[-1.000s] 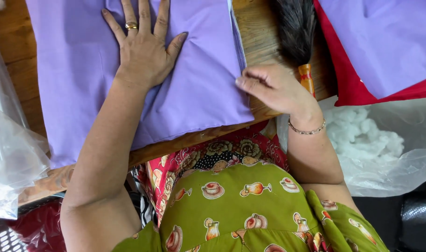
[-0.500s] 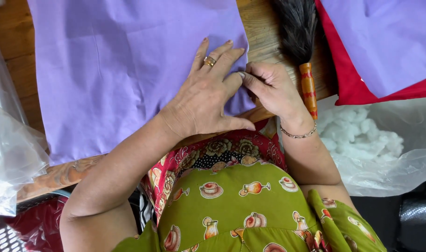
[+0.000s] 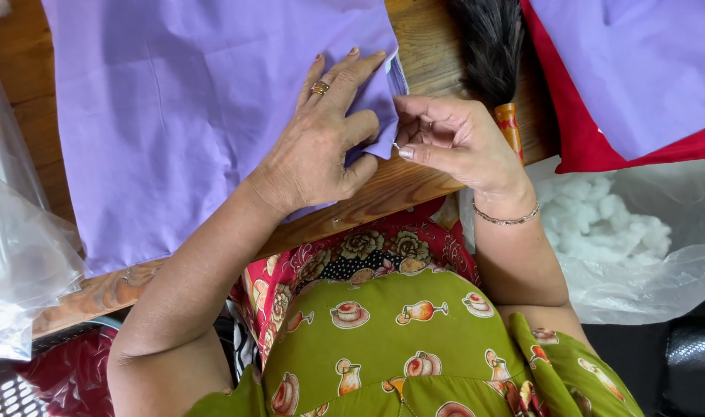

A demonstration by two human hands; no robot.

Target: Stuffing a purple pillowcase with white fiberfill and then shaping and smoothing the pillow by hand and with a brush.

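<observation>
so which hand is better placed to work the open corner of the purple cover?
Probably right. The right hand pinches at the purple cover corner; the left hand lies flat on it, pinning the fabric.

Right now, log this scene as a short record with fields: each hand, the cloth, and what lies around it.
left hand: flat on the purple cloth, near its right corner, ring on one finger
right hand: pinching the cloth's right edge with its fingertips; bracelet on the wrist
purple cloth: spread on the wooden table
brush: dark bristles, orange handle, behind the right hand
white stuffing: in a clear plastic bag, right of the table
red and purple fabric: upper right
</observation>
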